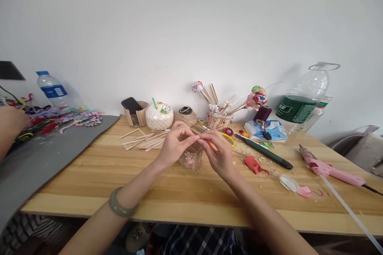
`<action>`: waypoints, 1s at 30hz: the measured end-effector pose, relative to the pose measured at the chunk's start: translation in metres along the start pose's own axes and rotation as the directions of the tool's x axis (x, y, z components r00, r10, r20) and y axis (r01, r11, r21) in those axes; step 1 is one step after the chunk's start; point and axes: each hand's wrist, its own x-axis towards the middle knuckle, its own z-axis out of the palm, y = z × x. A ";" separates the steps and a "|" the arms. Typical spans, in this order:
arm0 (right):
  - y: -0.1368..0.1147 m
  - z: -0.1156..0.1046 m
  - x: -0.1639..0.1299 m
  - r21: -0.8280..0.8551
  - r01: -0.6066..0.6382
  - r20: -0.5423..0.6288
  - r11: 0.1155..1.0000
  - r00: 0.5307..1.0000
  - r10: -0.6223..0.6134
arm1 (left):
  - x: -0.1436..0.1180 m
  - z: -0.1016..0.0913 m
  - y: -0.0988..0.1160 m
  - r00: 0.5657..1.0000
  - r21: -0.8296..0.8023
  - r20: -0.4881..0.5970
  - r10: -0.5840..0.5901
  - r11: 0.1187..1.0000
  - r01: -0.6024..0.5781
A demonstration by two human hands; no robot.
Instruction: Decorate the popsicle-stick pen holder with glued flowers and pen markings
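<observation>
Wooden table (179,191) | left hand (176,143) and right hand (220,153) pinch orange strip (212,145) between fingertips | stick cup (191,158) directly beneath hands.

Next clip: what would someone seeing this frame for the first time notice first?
Two hands meet at the centre of the wooden table: the left hand and right hand pinch a small orange piece above a little craft-stick pot. Behind them a holder of paper flowers stands by the wall, a pink glue gun lies at right, and another person's hand reaches into colourful pipe cleaners at far left.
</observation>
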 end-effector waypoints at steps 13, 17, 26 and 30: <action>0.010 0.001 -0.004 -0.156 0.071 0.070 0.985 0.996 -0.061 | 0.001 -0.002 0.000 0.992 0.214 0.004 0.127 0.969 -0.125; 0.009 0.005 -0.005 -0.195 0.050 0.034 0.980 0.998 -0.044 | -0.001 0.000 0.002 0.991 0.223 -0.006 0.135 0.966 -0.130; 0.002 0.003 -0.002 -0.035 -0.034 0.019 0.999 0.999 0.035 | -0.001 0.000 0.001 0.993 0.100 -0.021 0.115 0.989 -0.112; 0.002 0.001 -0.002 0.030 -0.056 0.022 0.998 0.998 0.056 | -0.001 0.000 -0.001 0.994 0.061 -0.031 0.104 0.993 -0.102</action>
